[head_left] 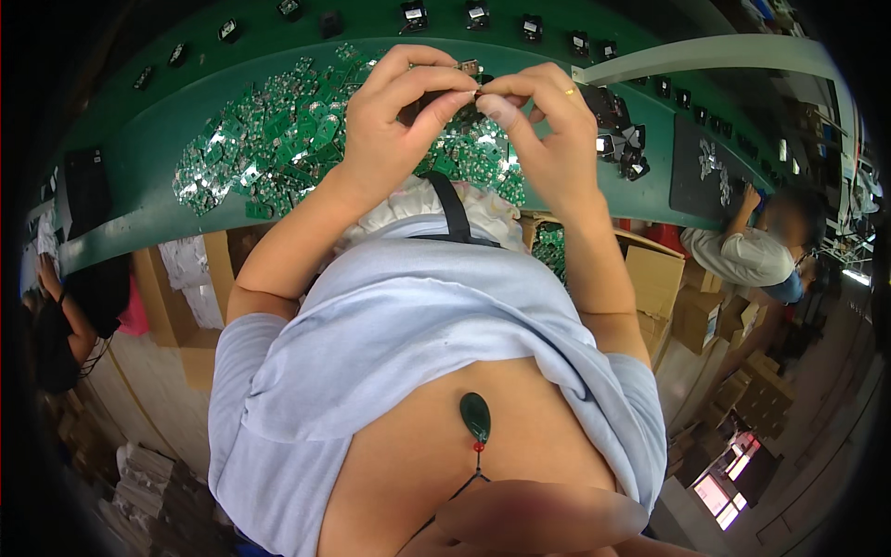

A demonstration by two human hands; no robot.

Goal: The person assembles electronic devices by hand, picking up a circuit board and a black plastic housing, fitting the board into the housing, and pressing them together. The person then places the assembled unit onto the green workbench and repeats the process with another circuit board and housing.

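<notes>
Above the green bench (139, 200), my left hand (394, 116) and my right hand (555, 125) meet with thumbs and forefingers pinched together. Between the fingertips is something tiny, too small to name. A dark piece shows partly behind the fingers, and I cannot tell whether either hand holds it. Below and to the left spreads a large heap of small green circuit boards (278, 144), which continues under my hands. Just right of my right hand lies a cluster of black parts (622, 139) with pale labels.
Black units (413, 16) stand in a spaced row along the green far strip. A pale curved bar (715, 60) crosses the upper right. A dark mat (696, 181) with small metal pieces lies by a co-worker (747, 251). Cardboard boxes (652, 288) stand below the bench edge; another person's arm (70, 306) shows at left.
</notes>
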